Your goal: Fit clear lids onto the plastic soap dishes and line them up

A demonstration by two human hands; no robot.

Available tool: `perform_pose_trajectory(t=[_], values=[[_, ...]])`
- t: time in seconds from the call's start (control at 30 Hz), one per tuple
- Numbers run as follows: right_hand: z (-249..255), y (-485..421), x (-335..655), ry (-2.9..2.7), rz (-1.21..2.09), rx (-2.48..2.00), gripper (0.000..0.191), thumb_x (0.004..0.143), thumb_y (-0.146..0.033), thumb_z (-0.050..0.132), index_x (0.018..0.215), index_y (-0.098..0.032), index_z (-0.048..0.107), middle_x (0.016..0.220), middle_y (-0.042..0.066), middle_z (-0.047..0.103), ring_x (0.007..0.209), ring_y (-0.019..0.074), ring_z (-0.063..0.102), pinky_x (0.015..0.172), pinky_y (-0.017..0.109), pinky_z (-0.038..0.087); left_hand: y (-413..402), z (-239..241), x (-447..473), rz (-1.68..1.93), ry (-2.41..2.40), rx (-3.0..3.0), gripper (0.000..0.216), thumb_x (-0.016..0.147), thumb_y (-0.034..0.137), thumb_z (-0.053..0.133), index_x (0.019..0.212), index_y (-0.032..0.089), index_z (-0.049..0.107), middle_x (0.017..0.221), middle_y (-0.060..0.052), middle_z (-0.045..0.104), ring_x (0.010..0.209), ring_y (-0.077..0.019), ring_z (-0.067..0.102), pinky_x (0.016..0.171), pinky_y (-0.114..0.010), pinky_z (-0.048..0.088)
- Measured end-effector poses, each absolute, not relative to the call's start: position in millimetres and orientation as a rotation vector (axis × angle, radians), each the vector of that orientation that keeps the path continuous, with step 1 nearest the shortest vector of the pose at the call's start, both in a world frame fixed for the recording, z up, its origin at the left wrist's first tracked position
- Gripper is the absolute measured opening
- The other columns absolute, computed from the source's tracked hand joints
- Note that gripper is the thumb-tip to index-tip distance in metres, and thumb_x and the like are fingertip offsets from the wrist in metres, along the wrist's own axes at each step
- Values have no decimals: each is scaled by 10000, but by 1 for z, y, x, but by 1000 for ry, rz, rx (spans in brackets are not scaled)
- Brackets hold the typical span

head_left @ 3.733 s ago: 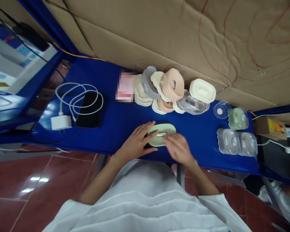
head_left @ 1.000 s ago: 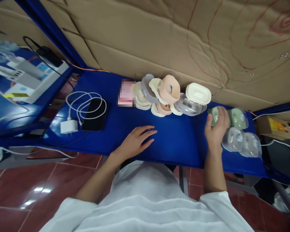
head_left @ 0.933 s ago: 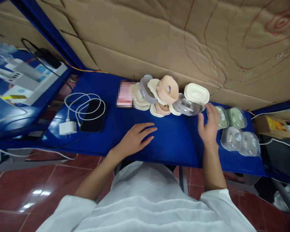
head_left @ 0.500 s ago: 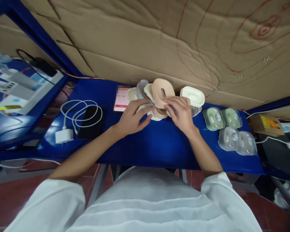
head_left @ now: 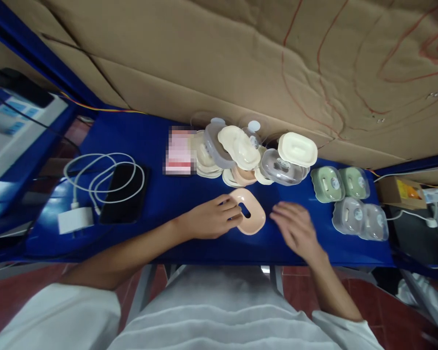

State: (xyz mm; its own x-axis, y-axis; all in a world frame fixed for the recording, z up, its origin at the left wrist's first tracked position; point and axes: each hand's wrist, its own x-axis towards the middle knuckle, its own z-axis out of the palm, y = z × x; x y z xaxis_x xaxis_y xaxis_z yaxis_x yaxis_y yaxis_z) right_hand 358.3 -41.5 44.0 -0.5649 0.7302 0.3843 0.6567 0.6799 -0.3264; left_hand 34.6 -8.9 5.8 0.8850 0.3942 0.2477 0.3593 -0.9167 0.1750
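Gripping the peach cover (head_left: 254, 215), now off the pile (head_left: 247, 153), is the left hand (head_left: 212, 217); right hand (head_left: 295, 227) loosely open

The rounded, oval peach plastic piece (head_left: 254, 218) has a smooth, slightly glossy surface, softly curved corners and an elongated slot through its middle, dark in the opening. It lies broad face up over the near middle of the blue tabletop (head_left: 219, 250), its long axis slanting from far left to near right. The left hand (head_left: 212, 217) touches it, fingers bent over its left side and covering part of that edge; the right side is uncovered. The blurred right hand (head_left: 295, 227) is just beside it, apart, to the right. Whether its underside rests fully on the surface cannot be told.
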Motion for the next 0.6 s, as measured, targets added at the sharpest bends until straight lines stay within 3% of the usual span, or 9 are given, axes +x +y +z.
perform_pose_trajectory(t=[0.17,0.3,0.47,0.6], values=[[61,54,390,-2139,-227,-1531,352,1092,-389,561,1358,-232,731,1390,126,754,1336,318,670,1140,523,481,-7,2,30,591,612,2943,129,1071,208,616,1128,191,731,1148,-77,787,1152,-256,706,1074,-422,502],[60,96,398,-2243,-274,-1544,304,1092,-413,588,1216,-224,792,1211,105,821,1148,305,728,1068,500,450,-7,7,31,946,614,2893,167,1079,240,646,1197,142,711,1093,-68,807,1010,-208,741,1002,-383,551],[69,32,386,-2269,-392,-1345,180,1066,-302,685,1209,-231,769,1118,67,831,1029,248,748,1106,482,429,-12,24,25,1332,673,2822,284,1025,261,733,1268,123,682,978,-42,805,903,-184,753,848,-327,586],[48,-54,350,-2446,-117,-1156,178,1045,-182,701,1207,-249,734,1119,41,829,1039,213,750,1124,473,451,-19,30,23,1450,673,2824,262,1016,261,738,1223,105,698,965,-50,810,899,-181,757,820,-329,582]])
